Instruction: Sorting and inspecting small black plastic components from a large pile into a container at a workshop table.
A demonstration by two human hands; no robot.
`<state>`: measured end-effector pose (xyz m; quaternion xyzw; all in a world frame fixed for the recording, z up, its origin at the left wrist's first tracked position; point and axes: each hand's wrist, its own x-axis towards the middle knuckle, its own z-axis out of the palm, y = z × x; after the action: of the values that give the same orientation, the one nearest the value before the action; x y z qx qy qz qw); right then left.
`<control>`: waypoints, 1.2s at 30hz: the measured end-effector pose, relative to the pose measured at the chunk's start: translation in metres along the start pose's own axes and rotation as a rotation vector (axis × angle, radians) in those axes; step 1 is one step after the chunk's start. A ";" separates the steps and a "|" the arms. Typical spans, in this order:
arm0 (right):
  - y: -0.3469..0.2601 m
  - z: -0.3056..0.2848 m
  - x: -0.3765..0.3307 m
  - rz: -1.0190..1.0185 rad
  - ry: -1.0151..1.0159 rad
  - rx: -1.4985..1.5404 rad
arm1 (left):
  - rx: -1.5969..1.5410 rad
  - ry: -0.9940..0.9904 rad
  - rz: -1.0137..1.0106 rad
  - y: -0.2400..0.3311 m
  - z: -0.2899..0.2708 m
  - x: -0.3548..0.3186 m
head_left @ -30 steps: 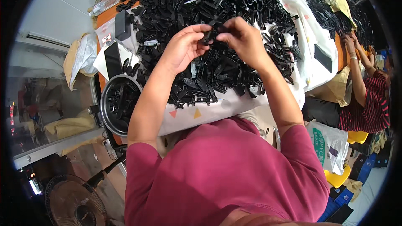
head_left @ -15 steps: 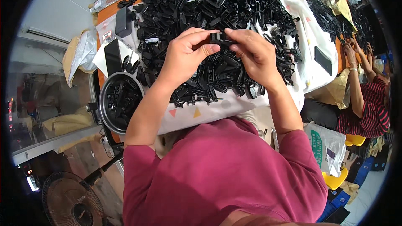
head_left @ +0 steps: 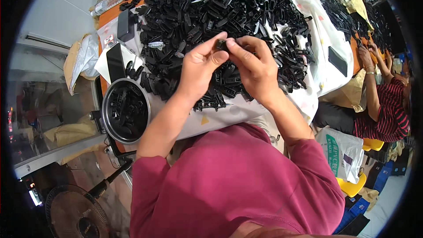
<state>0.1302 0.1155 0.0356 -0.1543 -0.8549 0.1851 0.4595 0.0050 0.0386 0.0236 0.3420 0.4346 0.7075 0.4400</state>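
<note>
Between the fingertips of both hands is a small black plastic part (head_left: 222,44), mostly covered by the fingers. My left hand (head_left: 202,64) pinches it between thumb and forefinger from the left. My right hand (head_left: 255,64) grips its right side, thumb and forefinger closed on it. Beneath and beyond the hands spreads a large heap of loose black plastic parts (head_left: 194,22), small and oblong. A round metal bowl (head_left: 146,125) at the left of the heap holds more black parts.
A dark phone (head_left: 116,63) and a black box (head_left: 126,24) lie left of the heap. Farther back is a clear bottle (head_left: 107,3). Another phone (head_left: 338,61) rests on white cloth (head_left: 324,39) at right. A co-worker in a striped shirt (head_left: 387,108) handles parts; a fan (head_left: 77,213) stands lower left.
Both hands have drawn closer together, the right one shifting left and its fingers curling over more of the black part. The whole view has shifted slightly.
</note>
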 end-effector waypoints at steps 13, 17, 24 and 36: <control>0.110 0.005 0.025 0.736 -0.422 -0.251 | 0.025 0.443 -0.160 0.001 -0.070 0.027; 0.150 0.019 0.024 0.686 -0.472 -0.629 | 0.834 0.465 -0.020 -0.007 -0.121 0.052; 0.118 0.018 0.022 0.619 -0.098 -0.258 | 1.790 0.181 -0.095 -0.015 -0.080 0.077; 0.011 -0.004 0.019 0.555 -0.158 0.420 | 0.176 -0.006 0.022 0.014 -0.021 0.025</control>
<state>0.1243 0.1345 0.0467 -0.2679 -0.7566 0.4861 0.3457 -0.0268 0.0513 0.0310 0.3864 0.4901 0.6703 0.4015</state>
